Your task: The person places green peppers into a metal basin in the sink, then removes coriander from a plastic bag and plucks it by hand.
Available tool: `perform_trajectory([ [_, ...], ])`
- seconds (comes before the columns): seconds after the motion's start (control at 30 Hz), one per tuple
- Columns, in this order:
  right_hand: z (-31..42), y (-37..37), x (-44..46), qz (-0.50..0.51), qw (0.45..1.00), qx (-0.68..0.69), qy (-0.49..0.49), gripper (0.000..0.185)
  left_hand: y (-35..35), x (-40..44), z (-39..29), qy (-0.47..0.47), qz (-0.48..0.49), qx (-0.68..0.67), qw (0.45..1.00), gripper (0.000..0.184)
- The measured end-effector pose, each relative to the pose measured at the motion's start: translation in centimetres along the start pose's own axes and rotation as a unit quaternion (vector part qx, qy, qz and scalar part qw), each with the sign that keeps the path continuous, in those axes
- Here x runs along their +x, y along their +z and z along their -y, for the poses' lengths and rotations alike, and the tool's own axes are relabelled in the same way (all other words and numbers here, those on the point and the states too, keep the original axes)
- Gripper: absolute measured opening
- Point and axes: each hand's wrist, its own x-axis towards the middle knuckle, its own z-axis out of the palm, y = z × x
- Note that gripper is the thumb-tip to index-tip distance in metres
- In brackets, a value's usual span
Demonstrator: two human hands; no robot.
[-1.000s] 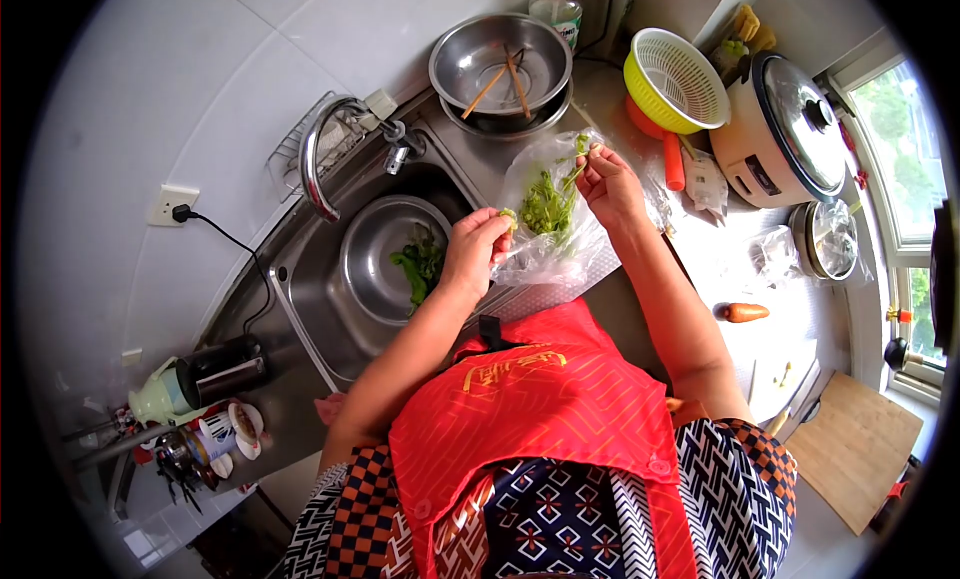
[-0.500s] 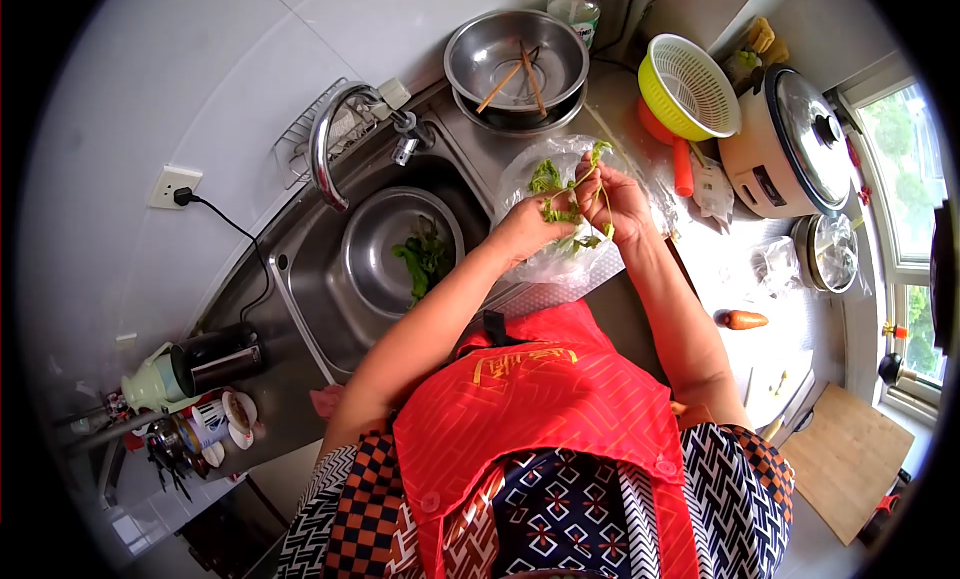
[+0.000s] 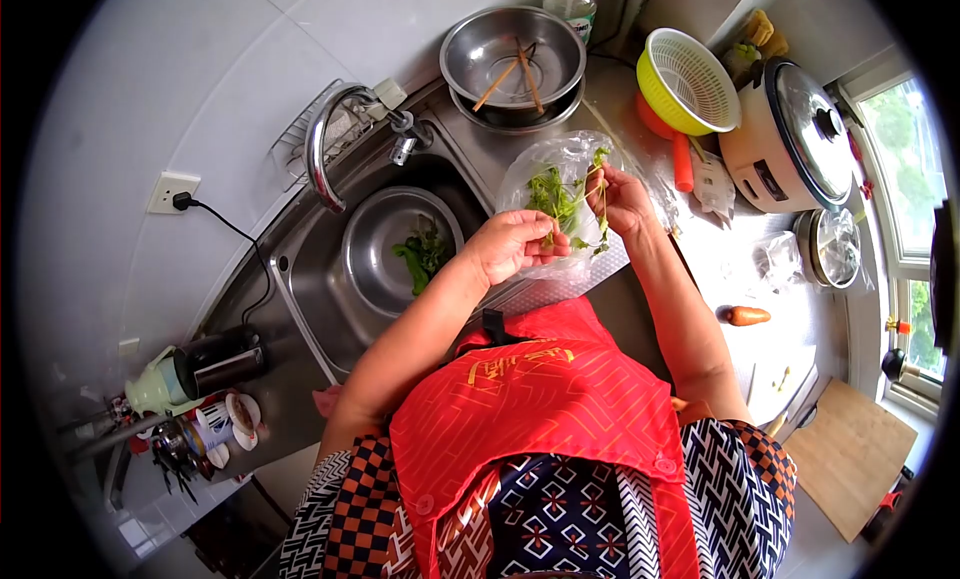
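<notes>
Over the clear plastic bag (image 3: 520,184), my right hand (image 3: 622,201) pinches a thin-stemmed sprig of leafy greens (image 3: 600,219), whose stems hang below the fingers. My left hand (image 3: 510,244) is closed in a pinch to the left of the sprig, at the near side of the bag. Whatever is between its fingertips is too small to make out. More leafy greens (image 3: 550,194) lie in the open bag. In the sink, a steel basin (image 3: 375,239) holds dark green leaves (image 3: 425,254).
The faucet (image 3: 320,149) arches over the sink (image 3: 320,324). Behind the bag stand stacked steel bowls (image 3: 470,59) with chopsticks (image 3: 500,79) across them. A yellow-green strainer (image 3: 690,84), a cooker (image 3: 790,129), a carrot (image 3: 747,316) and a cutting board (image 3: 850,459) are on the right.
My hands have moved apart: the left drew back toward me and down, away from the sprig, while the right stayed almost in place. The greens in the bag show more.
</notes>
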Motion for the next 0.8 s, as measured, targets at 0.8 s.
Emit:
perform_trajectory([
  [0.8, -2.3, 2.6, -7.2, 0.207, 0.891, -0.395, -0.084, 0.016, 3.9, -1.4, -2.2, 0.359, -0.198, 0.656, 0.634, 0.011],
])
